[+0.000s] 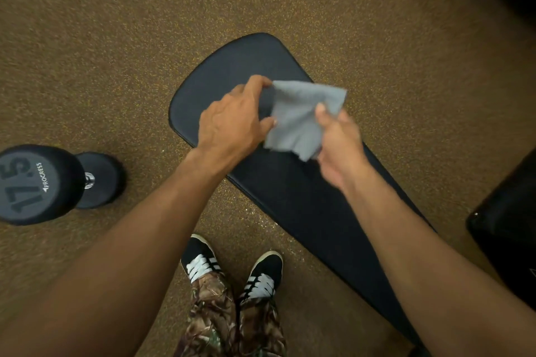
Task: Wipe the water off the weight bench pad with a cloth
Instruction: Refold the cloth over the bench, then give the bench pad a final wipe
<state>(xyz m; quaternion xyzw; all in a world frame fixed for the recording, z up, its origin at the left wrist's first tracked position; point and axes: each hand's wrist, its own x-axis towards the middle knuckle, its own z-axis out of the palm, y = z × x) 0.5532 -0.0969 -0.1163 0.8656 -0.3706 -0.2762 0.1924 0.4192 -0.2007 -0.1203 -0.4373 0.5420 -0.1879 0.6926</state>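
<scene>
A black weight bench pad (232, 66) runs from the upper middle down to the lower right. Above its wide end I hold a grey cloth (298, 113) spread between both hands. My left hand (232, 122) pinches the cloth's left edge with fingertips and thumb. My right hand (336, 142) pinches its right side, thumb on top. The cloth hangs a little above the pad, slightly blurred. No water shows on the dark pad surface.
A black 17.5 dumbbell (43, 182) stands on end on the brown speckled floor (116, 38) at the left. A black object (510, 211) sits at the right edge. My two shoes (232, 266) stand just left of the pad.
</scene>
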